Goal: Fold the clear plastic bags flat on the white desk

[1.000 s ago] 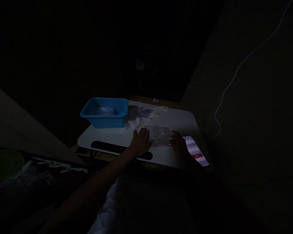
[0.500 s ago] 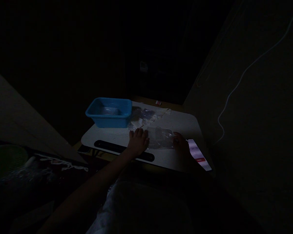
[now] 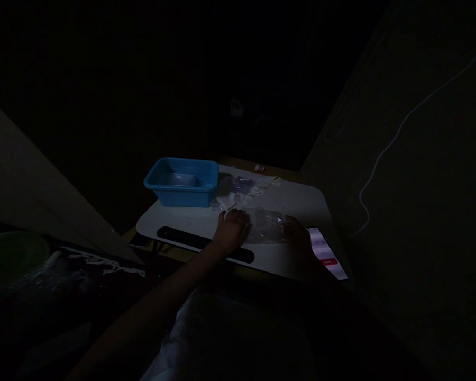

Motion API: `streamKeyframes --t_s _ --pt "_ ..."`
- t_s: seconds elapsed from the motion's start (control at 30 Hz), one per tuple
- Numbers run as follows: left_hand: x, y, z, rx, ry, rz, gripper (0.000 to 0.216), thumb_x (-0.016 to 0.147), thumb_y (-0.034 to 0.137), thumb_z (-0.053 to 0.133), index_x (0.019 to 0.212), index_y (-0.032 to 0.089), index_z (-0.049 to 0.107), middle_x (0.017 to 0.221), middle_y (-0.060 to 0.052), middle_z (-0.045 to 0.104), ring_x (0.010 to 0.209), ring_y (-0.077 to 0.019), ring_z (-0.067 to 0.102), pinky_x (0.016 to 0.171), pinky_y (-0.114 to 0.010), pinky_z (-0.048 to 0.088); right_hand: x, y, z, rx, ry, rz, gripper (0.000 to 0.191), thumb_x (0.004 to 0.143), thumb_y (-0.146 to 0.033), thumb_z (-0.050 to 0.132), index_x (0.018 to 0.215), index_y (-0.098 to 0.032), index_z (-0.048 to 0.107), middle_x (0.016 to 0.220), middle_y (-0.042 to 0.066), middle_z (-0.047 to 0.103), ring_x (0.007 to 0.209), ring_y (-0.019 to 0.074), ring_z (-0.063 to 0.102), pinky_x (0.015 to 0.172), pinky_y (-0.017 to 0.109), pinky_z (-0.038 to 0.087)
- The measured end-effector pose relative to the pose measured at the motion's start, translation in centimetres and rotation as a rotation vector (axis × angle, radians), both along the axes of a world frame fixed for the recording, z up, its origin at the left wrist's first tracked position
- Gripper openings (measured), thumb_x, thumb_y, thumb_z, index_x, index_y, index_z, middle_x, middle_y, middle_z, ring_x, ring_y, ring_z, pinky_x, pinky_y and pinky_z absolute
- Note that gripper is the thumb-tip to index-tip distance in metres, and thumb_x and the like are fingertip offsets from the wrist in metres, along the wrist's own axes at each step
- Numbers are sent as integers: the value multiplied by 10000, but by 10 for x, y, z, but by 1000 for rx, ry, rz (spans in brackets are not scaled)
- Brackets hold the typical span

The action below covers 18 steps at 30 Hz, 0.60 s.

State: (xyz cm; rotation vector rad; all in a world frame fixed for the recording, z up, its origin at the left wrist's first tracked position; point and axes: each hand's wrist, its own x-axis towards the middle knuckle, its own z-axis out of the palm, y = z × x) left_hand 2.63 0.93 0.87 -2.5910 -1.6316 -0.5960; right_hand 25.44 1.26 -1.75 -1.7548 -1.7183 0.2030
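Left hand (image 3: pixel 232 231) down on the bench (image 3: pixel 297 203), fingers half-open, tips on a clear bag (image 3: pixel 266 226) — flat between both hands. Right hand (image 3: pixel 297 236) at its other edge, grip too dark to tell. Blue tub (image 3: pixel 182 182) beyond the left fingers.

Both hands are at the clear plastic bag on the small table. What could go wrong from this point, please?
1. The lit phone lies at the right edge of the table, close beside the right hand. A sideways move of that hand could push it off.
2. The room is very dark, so the clear plastic bag at the left hand is hard to see and might be gripped badly or slip.
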Motion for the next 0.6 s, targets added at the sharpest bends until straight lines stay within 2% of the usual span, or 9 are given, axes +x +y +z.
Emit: streamKeyframes --t_s 0.13,0.33,0.47,0.53,0.6 --pt "17 -1 -2 -57 24 -116 395 895 292 325 1239 128 425 1308 -120 444 1213 -210 376 977 -387 297 0 2 -4 20 0 -14 372 749 -292 448 1088 -181 552 869 49 673 730 184 622 652 303 490" --pt "19 -6 -12 -79 163 -17 495 893 357 284 1281 65 375 1366 -185 342 1268 -290 284 985 -496 245 2 3 -1 2 65 36 363 741 -261 445 1082 -180 536 857 37 673 713 170 628 639 295 506" --pt "15 -9 -13 -102 216 -2 577 883 435 264 1313 56 330 1394 -194 282 1294 -296 226 997 -522 199 -7 -9 11 99 -95 -38 384 729 -179 400 1082 -156 549 1019 87 641 911 215 600 793 364 482" --pt "15 -10 -12 -116 230 4 597 882 448 242 1326 54 307 1405 -192 254 1302 -294 206 998 -530 188 -20 -19 15 165 -196 23 399 760 -179 371 1122 -132 532 1111 112 601 1018 221 556 871 372 445" --pt "16 -10 -11 -131 241 5 605 882 447 227 1334 50 290 1410 -190 238 1308 -295 191 996 -540 184 -38 -30 16 144 -287 198 409 804 -181 329 1170 -134 504 1159 108 580 1056 199 536 902 356 425"
